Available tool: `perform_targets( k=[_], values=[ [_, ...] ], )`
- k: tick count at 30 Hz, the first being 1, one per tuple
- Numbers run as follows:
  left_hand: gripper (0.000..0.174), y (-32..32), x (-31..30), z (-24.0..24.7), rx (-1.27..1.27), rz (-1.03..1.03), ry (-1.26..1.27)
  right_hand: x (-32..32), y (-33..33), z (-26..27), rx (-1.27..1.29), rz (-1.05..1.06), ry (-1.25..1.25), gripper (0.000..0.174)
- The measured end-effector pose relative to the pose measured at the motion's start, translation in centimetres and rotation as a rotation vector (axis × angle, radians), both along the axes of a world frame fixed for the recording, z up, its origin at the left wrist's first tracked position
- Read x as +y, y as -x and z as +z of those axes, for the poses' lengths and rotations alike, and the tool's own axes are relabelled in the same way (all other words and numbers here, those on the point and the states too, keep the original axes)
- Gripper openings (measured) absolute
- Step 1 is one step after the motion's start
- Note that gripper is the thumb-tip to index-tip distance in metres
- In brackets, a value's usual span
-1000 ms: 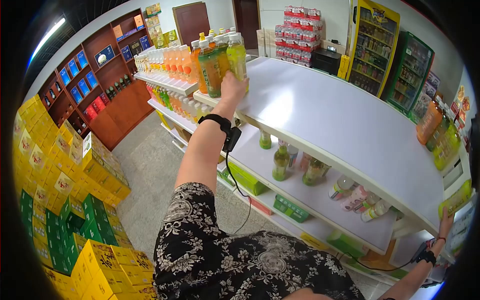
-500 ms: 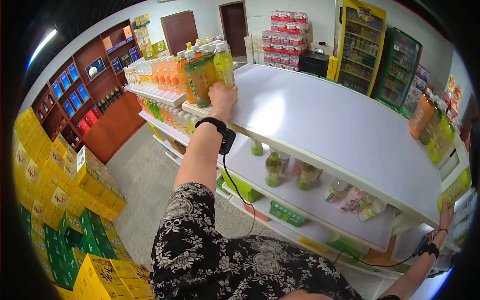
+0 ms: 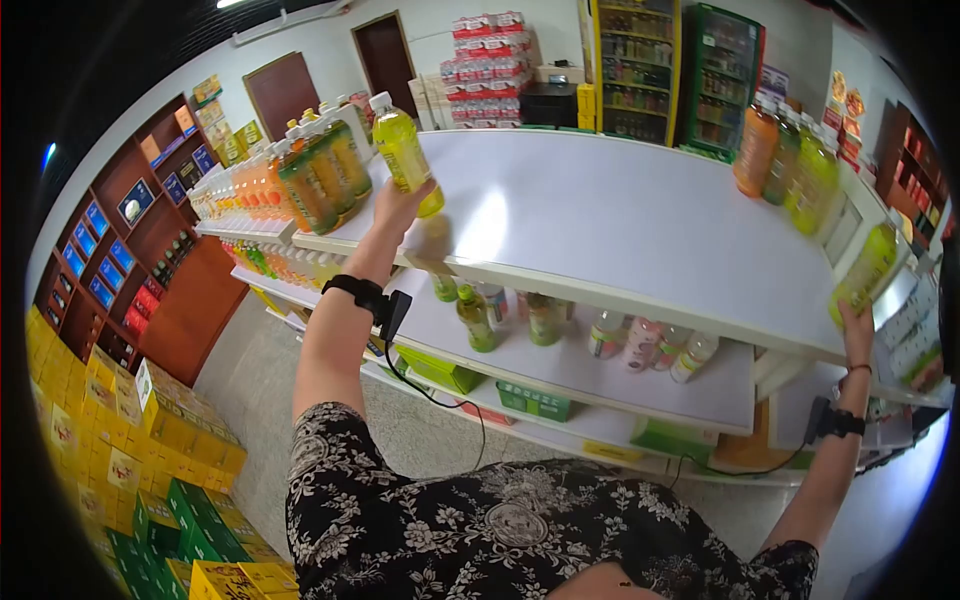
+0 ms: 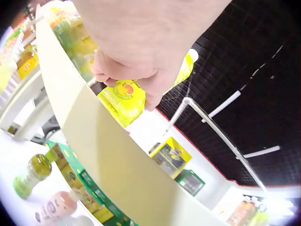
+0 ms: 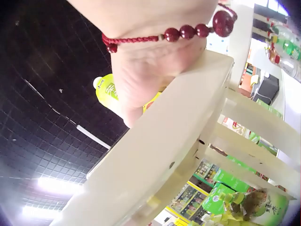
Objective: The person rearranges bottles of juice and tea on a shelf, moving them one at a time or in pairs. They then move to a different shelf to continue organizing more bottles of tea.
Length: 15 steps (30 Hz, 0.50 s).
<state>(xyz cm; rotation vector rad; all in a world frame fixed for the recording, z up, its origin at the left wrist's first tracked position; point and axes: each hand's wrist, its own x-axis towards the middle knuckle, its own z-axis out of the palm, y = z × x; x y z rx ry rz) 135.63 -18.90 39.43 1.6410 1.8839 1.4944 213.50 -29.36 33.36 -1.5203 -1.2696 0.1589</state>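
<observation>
My left hand (image 3: 403,207) grips the lower part of a yellow-green drink bottle (image 3: 400,152) with a white cap. That bottle leans over the left part of the white shelf top (image 3: 600,220), just right of a group of orange and green tea bottles (image 3: 318,175). In the left wrist view, curled fingers cross its yellow label (image 4: 124,96). Far to the right, my right hand (image 3: 856,325) holds a similar yellow-green bottle (image 3: 868,262) low down, tilted, at the shelf's right end. The right wrist view shows its capped top (image 5: 107,92) past the hand; the rest is mostly hidden.
Orange and yellow-green bottles (image 3: 757,150) stand at the shelf top's right end. On the tier below are green bottles (image 3: 477,320) and several lying bottles (image 3: 640,345). Yellow cartons (image 3: 190,420) are stacked at left on the floor. A cable (image 3: 440,405) hangs from the left wrist.
My left hand has moved the yellow-green bottle out from beside the tea bottles, and it now leans apart from them. The head view has turned right. My right hand still holds its bottle.
</observation>
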Motion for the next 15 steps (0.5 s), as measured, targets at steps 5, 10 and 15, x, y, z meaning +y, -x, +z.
perform_targets(
  k=[5,10,15],
  values=[
    [0.044,-11.0,-2.7,1.7,-0.062,-0.253,0.006,0.9,-0.1,-0.6,0.138,0.164,-0.082,0.043],
    [0.047,-22.6,-3.1,1.1,-0.072,-0.548,0.012,-0.4,2.2,0.9,0.002,0.054,-0.102,0.042],
    [0.054,-33.5,-4.8,0.9,0.055,-0.642,-0.011,-1.0,1.0,0.8,-0.026,-0.063,-0.050,0.056]
  ],
)
